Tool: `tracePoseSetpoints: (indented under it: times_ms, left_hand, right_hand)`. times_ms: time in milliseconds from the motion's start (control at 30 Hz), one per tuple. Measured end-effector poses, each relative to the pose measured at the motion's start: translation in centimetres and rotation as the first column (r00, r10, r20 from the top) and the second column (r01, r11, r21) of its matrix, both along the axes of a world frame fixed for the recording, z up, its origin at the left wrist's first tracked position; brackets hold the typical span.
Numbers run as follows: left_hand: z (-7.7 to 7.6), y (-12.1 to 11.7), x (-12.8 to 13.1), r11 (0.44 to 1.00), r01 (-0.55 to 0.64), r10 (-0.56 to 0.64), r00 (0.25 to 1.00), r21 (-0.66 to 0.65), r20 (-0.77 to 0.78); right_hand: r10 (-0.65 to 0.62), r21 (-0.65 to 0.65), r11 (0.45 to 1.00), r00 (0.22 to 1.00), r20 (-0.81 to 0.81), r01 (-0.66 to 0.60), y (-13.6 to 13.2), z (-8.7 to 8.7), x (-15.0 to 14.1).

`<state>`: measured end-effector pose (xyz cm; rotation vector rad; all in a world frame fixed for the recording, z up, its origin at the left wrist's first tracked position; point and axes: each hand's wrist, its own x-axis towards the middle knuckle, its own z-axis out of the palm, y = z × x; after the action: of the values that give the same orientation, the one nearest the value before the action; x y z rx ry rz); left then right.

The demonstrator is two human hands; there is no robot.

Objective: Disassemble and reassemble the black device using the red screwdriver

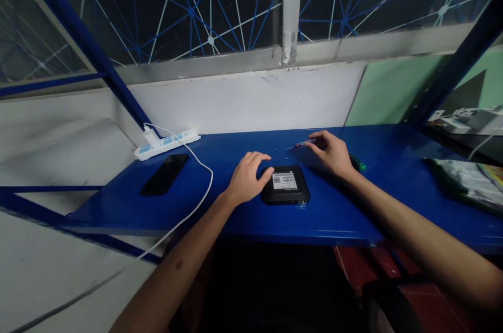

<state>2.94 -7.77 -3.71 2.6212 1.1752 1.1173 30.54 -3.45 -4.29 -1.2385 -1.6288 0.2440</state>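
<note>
A flat black box-shaped device (267, 194) with rounded corners and a white printed label (284, 181) lies on the blue table. My left hand (248, 176) is at its left edge, thumb and fingers apart; whether the thumb touches the device I cannot tell. Between the fingers of my right hand (332, 154) is a small screwdriver (302, 144) with a see-through purplish handle, its thin shaft pointing left. Near its tip lie several tiny pieces, perhaps screws, too small to make out. Partly hidden behind my right wrist is a dark tool with a green end (358, 163).
A black phone (164, 174) lies at the left, by a white power strip (168, 144) with a plugged-in charger (151, 136). Its white cable (211, 178) runs across the table's left part and over the front edge. Plastic-wrapped items (471, 181) sit at the right.
</note>
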Motion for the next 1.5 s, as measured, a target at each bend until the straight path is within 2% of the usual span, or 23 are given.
tracePoseSetpoints:
  times_ms: [133,267,367,633,1233,1367,1500]
  left_hand:
    - [0.0,-0.7,0.3,0.982,0.114,-0.138,0.977,-0.148,-0.161]
    - [0.2,-1.0,0.4,0.947,0.134,-0.204,0.953,-0.292,-0.224]
    - [0.3,-1.0,0.4,0.927,0.149,-0.238,0.942,-0.344,-0.235]
    - [0.1,-1.1,0.4,0.920,0.180,-0.272,0.933,-0.347,-0.237]
    - [0.3,-1.1,0.4,0.918,0.164,-0.273,0.921,-0.360,-0.278]
    - [0.3,-1.1,0.3,0.921,0.173,-0.272,0.927,-0.348,-0.258]
    - [0.4,-1.2,0.4,0.931,0.182,-0.266,0.931,-0.316,-0.248]
  right_hand:
    - [0.026,-0.013,1.000,1.000,-0.008,-0.026,-0.1,0.1,-0.2]
    - [0.041,-0.030,0.999,0.999,-0.007,-0.041,-0.3,0.0,-0.4]
    - [0.046,-0.021,0.999,0.999,-0.002,-0.046,-0.3,-0.1,-0.6]
    - [0.126,-0.029,0.992,0.991,0.039,-0.125,-0.4,-0.8,-1.5]
    - [0.087,-0.009,0.996,0.994,0.065,-0.086,-0.5,-0.6,-1.8]
    - [0.031,0.018,0.999,0.999,-0.027,-0.031,-0.6,-0.2,-1.6]
    - [0.000,0.029,1.000,0.958,-0.286,0.008,-0.5,0.1,-1.1]
